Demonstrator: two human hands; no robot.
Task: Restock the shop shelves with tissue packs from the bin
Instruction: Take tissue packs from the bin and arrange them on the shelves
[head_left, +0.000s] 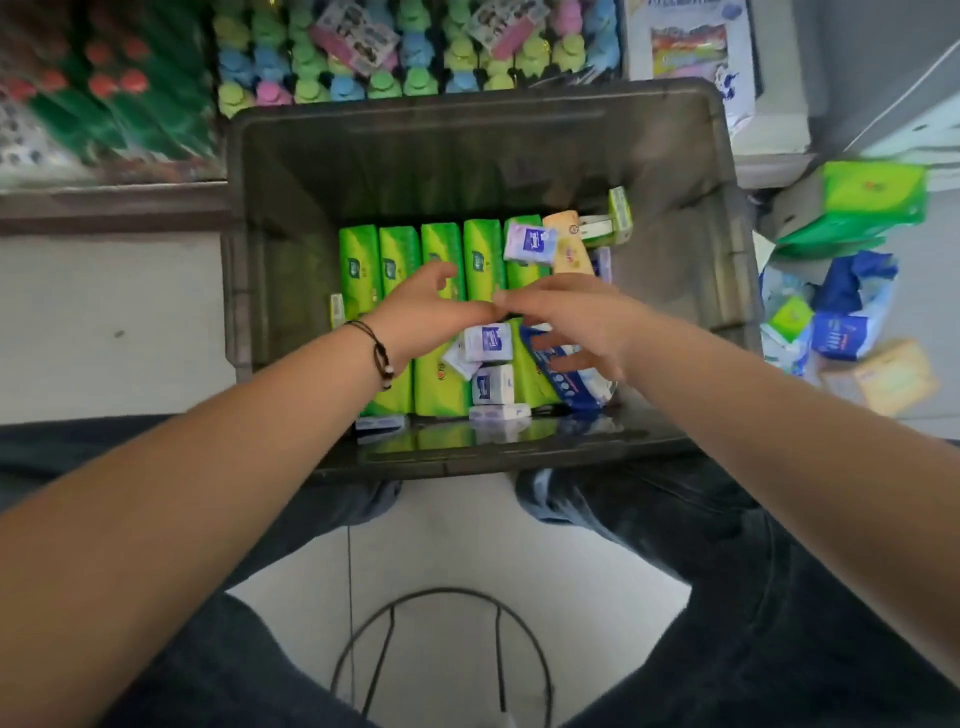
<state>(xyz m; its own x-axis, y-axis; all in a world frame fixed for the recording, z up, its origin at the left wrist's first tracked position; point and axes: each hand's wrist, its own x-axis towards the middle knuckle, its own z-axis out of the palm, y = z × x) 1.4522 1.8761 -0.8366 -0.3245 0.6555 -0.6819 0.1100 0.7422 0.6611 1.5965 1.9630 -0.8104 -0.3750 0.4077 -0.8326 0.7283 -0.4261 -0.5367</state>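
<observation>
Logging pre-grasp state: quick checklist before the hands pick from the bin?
1. Left hand free: ok, holds nothing.
2. Right hand free: ok, fingers spread over the packs.
3. Green packs reachable: ok, lined up side by side in the dark bin.
4. Small white packs tidy: not ok, loose on top.
5. Contact with any pack: cannot tell, blurred.

Blurred hands, partly hiding packs

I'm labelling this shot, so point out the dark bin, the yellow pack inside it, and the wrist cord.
dark bin (467, 106): head view, far rim.
yellow pack (571, 249): head view, middle of its face.
wrist cord (376, 351): head view, strand across the left wrist.
</observation>
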